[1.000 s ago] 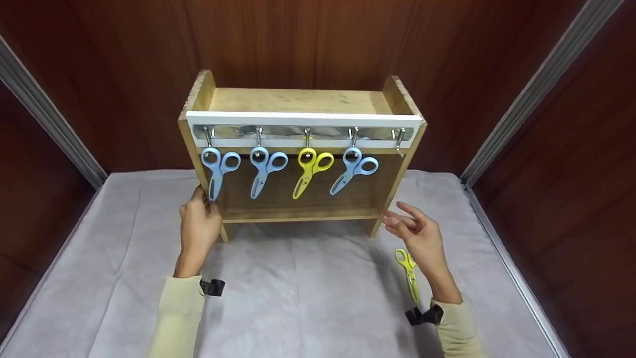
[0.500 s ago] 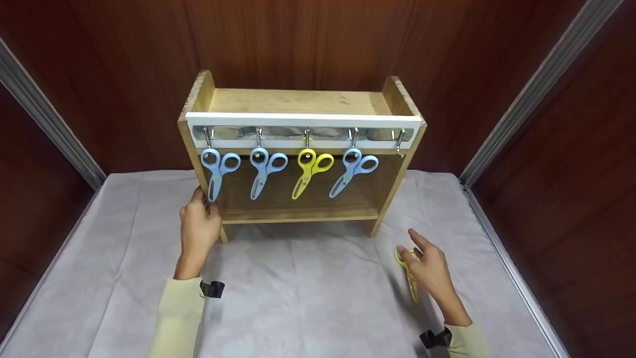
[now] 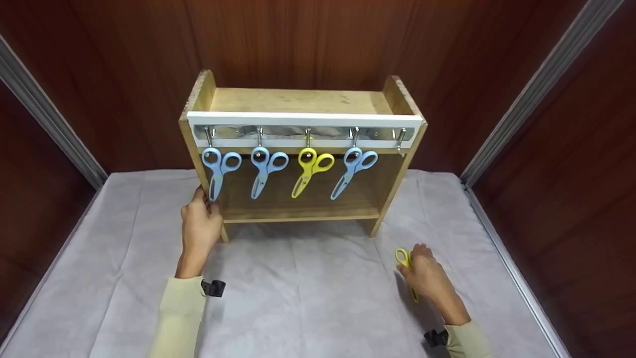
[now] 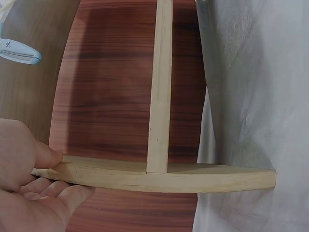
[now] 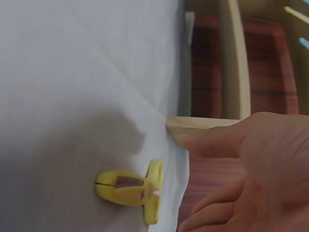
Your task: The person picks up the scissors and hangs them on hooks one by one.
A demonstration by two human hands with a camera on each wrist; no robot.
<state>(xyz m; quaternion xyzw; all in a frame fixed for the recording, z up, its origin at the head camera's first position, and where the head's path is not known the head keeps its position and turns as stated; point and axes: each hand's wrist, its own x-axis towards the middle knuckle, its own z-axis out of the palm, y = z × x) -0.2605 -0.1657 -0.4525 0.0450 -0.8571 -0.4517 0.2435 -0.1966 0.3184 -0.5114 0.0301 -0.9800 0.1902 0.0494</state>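
My left hand (image 3: pixel 200 226) grips the left side panel of a wooden rack (image 3: pixel 298 218); the left wrist view shows thumb and fingers on either side of the panel (image 4: pixel 217 181). Yellow scissors (image 5: pixel 128 195) lie on the cloth to the right of the rack. Over them is my right hand (image 3: pixel 431 276), hiding part of them in the head view. In the right wrist view its fingers are loosely extended, with a gap to the scissors. Blue scissors (image 3: pixel 217 171), more blue scissors (image 3: pixel 262 171), yellow scissors (image 3: pixel 306 171) and a third blue pair (image 3: pixel 349 171) hang from the rack's hooks.
The rightmost hook (image 3: pixel 400 141) on the white rail (image 3: pixel 303 119) carries nothing. A grey cloth (image 3: pixel 298 298) covers the table under the rack. Dark wooden walls (image 3: pixel 298 40) with metal edge strips (image 3: pixel 516 94) enclose it at the back and sides.
My right hand has moved from beside the rack's right leg down and toward me, over the yellow scissors on the cloth. The left hand keeps its grip on the rack.
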